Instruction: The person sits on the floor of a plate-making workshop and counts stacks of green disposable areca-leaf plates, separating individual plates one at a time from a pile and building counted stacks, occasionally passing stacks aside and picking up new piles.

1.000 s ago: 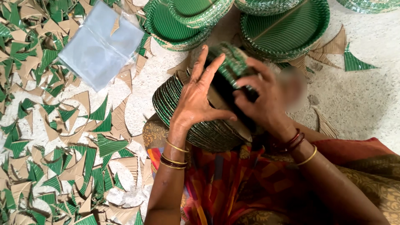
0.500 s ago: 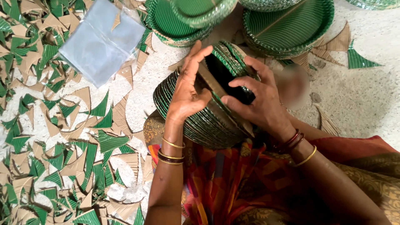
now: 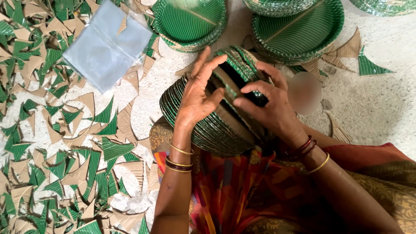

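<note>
a thick stack of green paper plates (image 3: 203, 130) is held on its side in the lap, resting on the bright orange and red cloth (image 3: 234, 190). the left hand (image 3: 197, 95) is laid flat on the front of the stack, with its fingers (image 3: 208, 69) stretched out long and straight, not curled around anything. the right hand (image 3: 271, 106) is placed at the top of the stack, where the plates are spread apart into a dark gap. its fingers (image 3: 251, 89) are bent and pinched on the edge of a plate there. gold and dark bangles (image 3: 180, 162) are worn on the left wrist, and red and gold ones on the right wrist.

on the floor (image 3: 390, 99) past the hands, two more piles of green plates are seen: one pile (image 3: 190, 21) up near the left hand and a second pile (image 3: 299, 30) near the right hand. a clear plastic bag (image 3: 106, 45) is laid flat to the left. all around it, many small green and brown paper scraps (image 3: 52, 143) are scattered.
</note>
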